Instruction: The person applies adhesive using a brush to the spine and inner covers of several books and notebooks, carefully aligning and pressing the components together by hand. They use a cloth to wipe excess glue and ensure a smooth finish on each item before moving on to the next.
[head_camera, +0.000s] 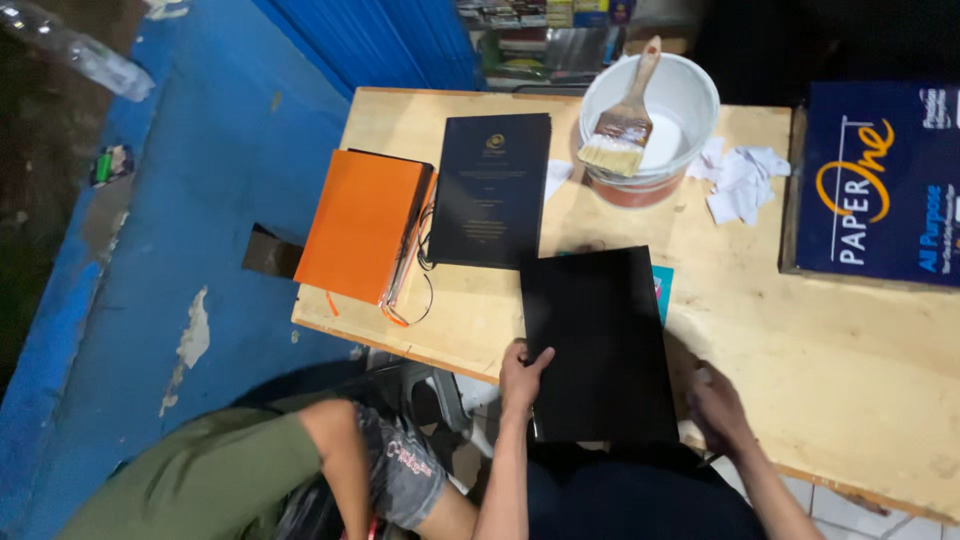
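My left hand pinches the near left edge of the black cover, flat on the table. My right hand presses its right edge, steadying it; finger closure unclear.

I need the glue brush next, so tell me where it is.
In the head view the brush rests across the rim of the white bucket at the table's far edge, between the dark book and crumpled paper.
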